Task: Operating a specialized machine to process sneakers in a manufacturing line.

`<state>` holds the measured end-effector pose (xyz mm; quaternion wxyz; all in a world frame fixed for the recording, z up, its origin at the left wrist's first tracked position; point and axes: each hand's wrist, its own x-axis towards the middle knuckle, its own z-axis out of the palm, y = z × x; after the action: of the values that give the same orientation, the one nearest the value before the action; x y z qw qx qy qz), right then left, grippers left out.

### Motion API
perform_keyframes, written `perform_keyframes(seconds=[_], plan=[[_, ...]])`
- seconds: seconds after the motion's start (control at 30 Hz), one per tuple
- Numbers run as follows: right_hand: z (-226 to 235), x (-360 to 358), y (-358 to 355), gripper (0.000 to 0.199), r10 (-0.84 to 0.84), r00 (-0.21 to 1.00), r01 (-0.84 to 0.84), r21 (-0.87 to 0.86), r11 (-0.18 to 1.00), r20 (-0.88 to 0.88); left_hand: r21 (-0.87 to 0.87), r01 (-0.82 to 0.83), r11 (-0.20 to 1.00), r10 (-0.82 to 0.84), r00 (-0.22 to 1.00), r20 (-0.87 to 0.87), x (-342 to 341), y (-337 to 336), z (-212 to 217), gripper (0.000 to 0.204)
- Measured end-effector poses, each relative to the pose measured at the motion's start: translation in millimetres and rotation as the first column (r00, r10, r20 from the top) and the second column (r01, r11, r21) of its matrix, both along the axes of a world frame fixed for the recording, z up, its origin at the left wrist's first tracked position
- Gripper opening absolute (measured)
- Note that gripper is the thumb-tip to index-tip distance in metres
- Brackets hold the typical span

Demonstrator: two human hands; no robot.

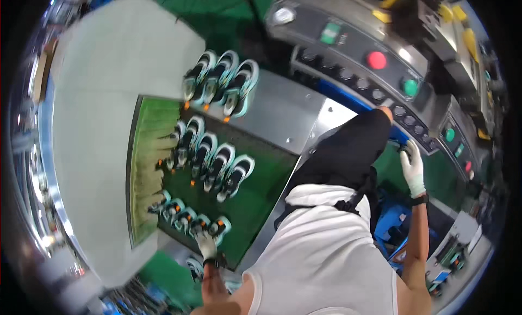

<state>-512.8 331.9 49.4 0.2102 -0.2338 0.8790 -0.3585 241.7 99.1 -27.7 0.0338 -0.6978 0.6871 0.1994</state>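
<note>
Green belting [255, 190] carries three rows of teal-and-black sneakers [217, 165], long axes slanting toward upper right. Gloved left hand [206, 244] closes on a sneaker [220, 227] ending the nearest row, seemingly just placed; space remains beside it. Gloved right hand [411, 165] grips a dark handle [403, 148] on the machine panel [380, 86].

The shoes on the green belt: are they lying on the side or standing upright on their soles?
Upright: the shoes stand on their soles in rows on the green belt, openings facing up.
</note>
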Motion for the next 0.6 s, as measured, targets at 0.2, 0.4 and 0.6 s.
perform_keyframes(seconds=[0.2,0.4,0.6], plan=[[100.0,82.0,-84.3,0.049,0.162,0.97,-0.093,-0.337,0.937,0.181,0.071,0.206,0.976,-0.161,0.901,-0.403,-210.5,-79.2,133.7,0.011],[147.6,126.9,-106.9,0.074,0.331,0.874,-0.455,-0.363,0.813,-0.355,-0.614,0.763,0.2,-0.928,-0.054,-0.368,-509.3,-94.6,225.3,0.025],[167.6,83.8,-35.1,0.044,-0.374,0.856,0.141,-0.535,0.833,-0.357,-0.467,0.795,-0.386,-0.756,-0.563,-0.334,-688.6,30.0,313.7,0.035]])
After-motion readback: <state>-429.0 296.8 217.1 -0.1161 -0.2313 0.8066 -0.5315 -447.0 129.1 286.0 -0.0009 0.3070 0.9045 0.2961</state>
